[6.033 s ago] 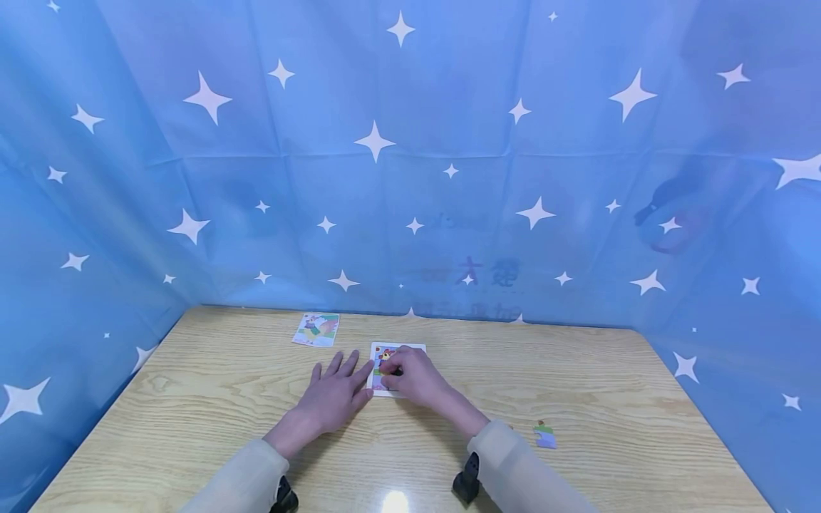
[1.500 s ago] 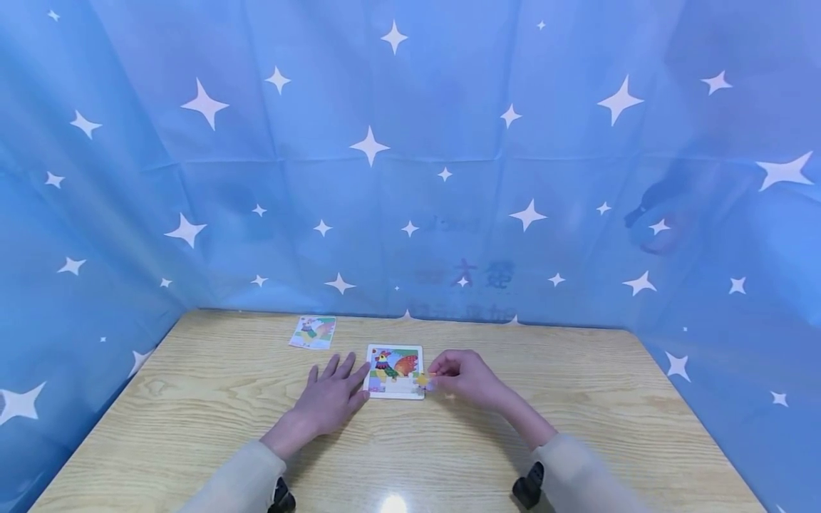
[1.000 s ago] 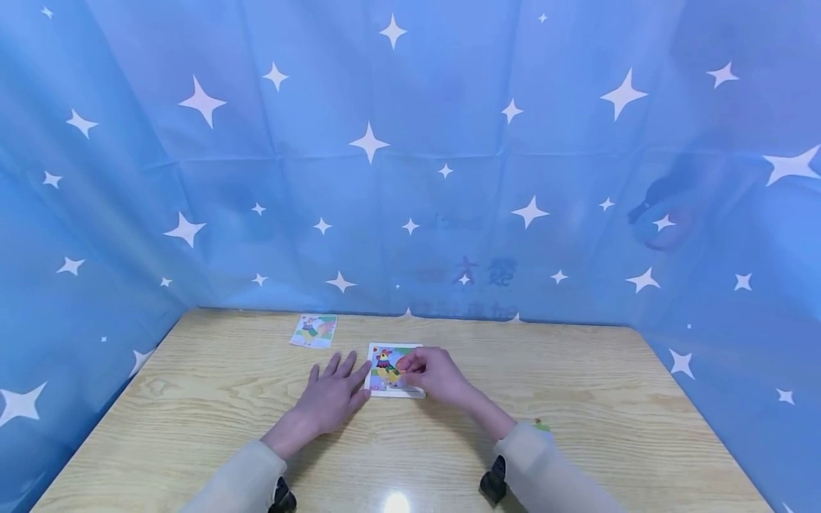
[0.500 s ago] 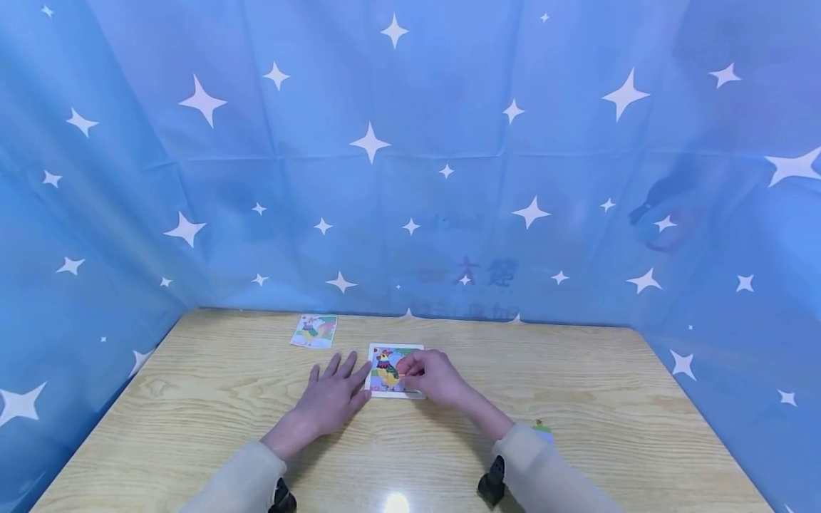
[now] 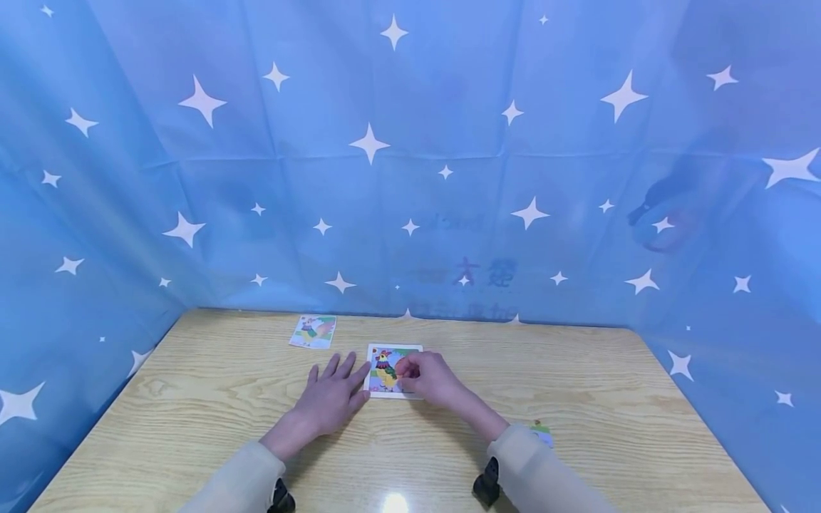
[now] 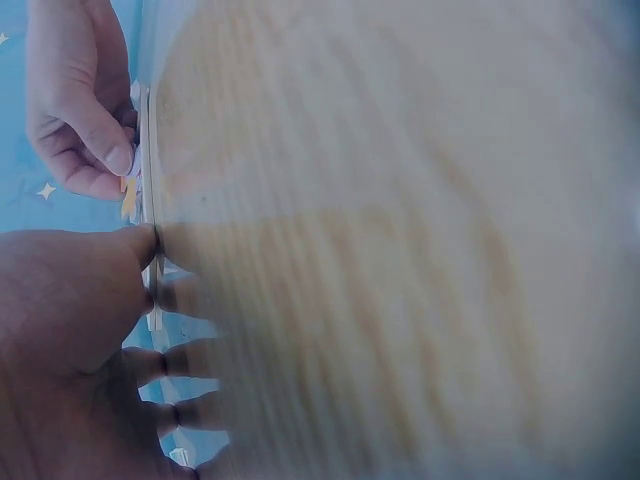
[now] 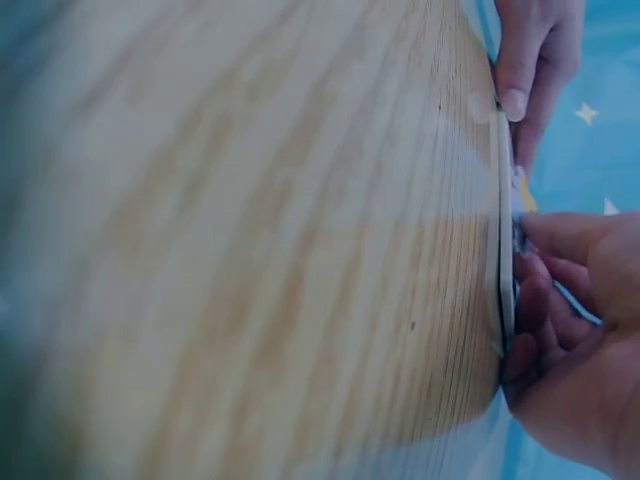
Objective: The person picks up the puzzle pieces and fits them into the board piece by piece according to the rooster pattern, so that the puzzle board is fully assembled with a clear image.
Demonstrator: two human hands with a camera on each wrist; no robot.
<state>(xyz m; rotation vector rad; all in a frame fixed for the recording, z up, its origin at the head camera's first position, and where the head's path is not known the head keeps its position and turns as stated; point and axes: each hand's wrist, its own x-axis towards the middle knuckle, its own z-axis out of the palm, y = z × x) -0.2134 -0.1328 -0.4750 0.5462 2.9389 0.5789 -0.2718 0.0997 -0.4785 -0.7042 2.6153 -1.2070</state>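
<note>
Head view: left hand lies flat with fingers spread on the wooden table, fingertips against the left edge of the rooster puzzle board; right hand rests curled on the board's right half, pinching a small puzzle piece there; a picture card lies beyond and a loose puzzle piece by the right sleeve. Left wrist view: left hand spread, board edge-on. Right wrist view: right hand curled at the board's edge.
</note>
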